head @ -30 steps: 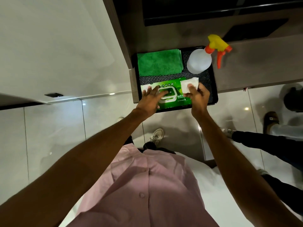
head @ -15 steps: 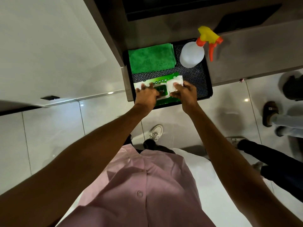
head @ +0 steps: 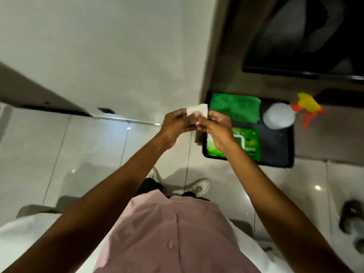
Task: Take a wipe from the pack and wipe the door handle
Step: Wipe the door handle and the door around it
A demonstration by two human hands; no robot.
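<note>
A white wipe is pinched between my left hand and my right hand, raised in front of me, left of the tray. The green wipe pack lies in the black tray, partly hidden under my right wrist. No door handle shows in this view; the white door or wall panel fills the upper left.
A folded green cloth and a white spray bottle with a yellow and orange trigger lie in the tray on a brown counter. Glossy floor tiles lie below. Another person's shoe is at the right edge.
Both hands have left the pack and lifted up and to the left, carrying the wipe between them. The view has swung left, so the tray now sits on the right.
</note>
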